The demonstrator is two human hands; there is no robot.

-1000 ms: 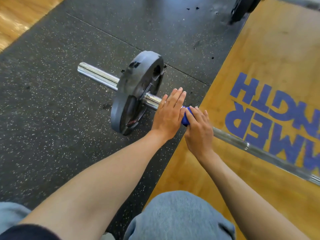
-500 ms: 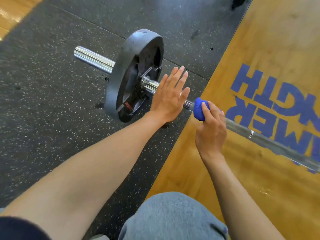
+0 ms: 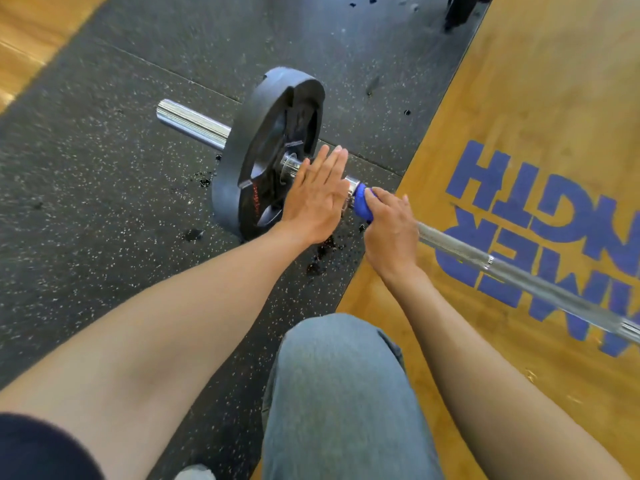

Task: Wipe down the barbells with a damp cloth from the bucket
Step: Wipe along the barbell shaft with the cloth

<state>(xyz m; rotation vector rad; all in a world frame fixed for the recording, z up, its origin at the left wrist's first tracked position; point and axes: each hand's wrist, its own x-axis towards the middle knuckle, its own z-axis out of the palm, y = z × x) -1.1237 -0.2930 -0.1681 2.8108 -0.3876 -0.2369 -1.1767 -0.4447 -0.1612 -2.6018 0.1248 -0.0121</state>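
The barbell (image 3: 519, 271) lies on the floor, its long axis running from the bare chrome sleeve end at upper left, through the black weight plate (image 3: 266, 150), down to the lower right across the wooden platform (image 3: 540, 109). The plate stands on the speckled rubber mat (image 3: 86, 202). The right hand (image 3: 391, 230) is clenched around the shaft with the blue cloth (image 3: 362, 204) wrapped under its grip; the cloth sits just beside the collar, close to the inner face of the plate. The left hand (image 3: 317, 199) is flat and released, fingers straight, pressed on the bar between the plate and the cloth, apparently steadying the bar against rolling. From the right-hand grip, the uncovered knurled shaft extends away to the lower right, so the likely wiping stroke runs along that axis, away from the plate. The right hand is the nearer hand to that section. No bucket is in view. Dark spots mark the mat beneath the hands.
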